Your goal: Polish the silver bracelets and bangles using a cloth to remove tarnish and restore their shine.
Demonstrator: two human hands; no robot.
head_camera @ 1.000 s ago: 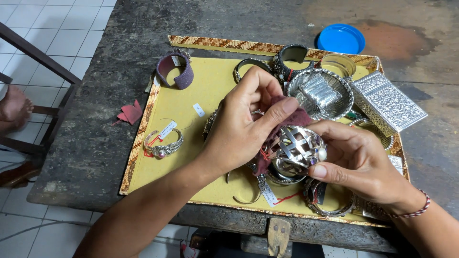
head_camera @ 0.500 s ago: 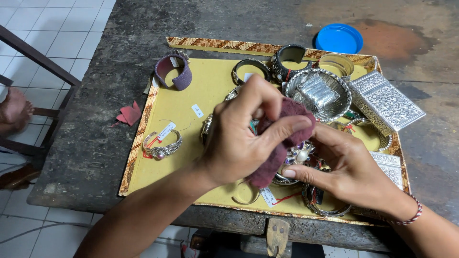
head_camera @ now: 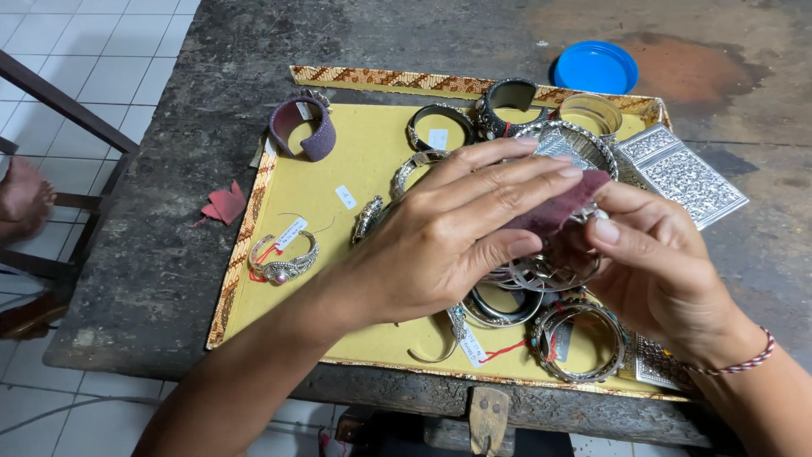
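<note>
My left hand (head_camera: 457, 233) lies flat over a dark red cloth (head_camera: 558, 207), pressing it against a silver bangle that is almost wholly hidden between my hands. My right hand (head_camera: 655, 267) cups that bangle from the right, thumb on the cloth's edge. Both hands hover over a yellow tray (head_camera: 355, 152) with a patterned border. Under them lie several silver bangles (head_camera: 579, 338). A tagged silver bracelet with a pink stone (head_camera: 282, 258) rests at the tray's left.
A purple cuff (head_camera: 303, 127) and dark bangles (head_camera: 507, 103) sit at the tray's back. An embossed silver box (head_camera: 681, 173) lies at the right, a blue lid (head_camera: 596, 68) behind it. A red cloth scrap (head_camera: 224, 203) lies on the dark stone table (head_camera: 161, 279).
The openwork silver bangle, visible a second ago, is now covered by the cloth. My left hand has flattened and slid right over it; my right hand has risen to meet it.
</note>
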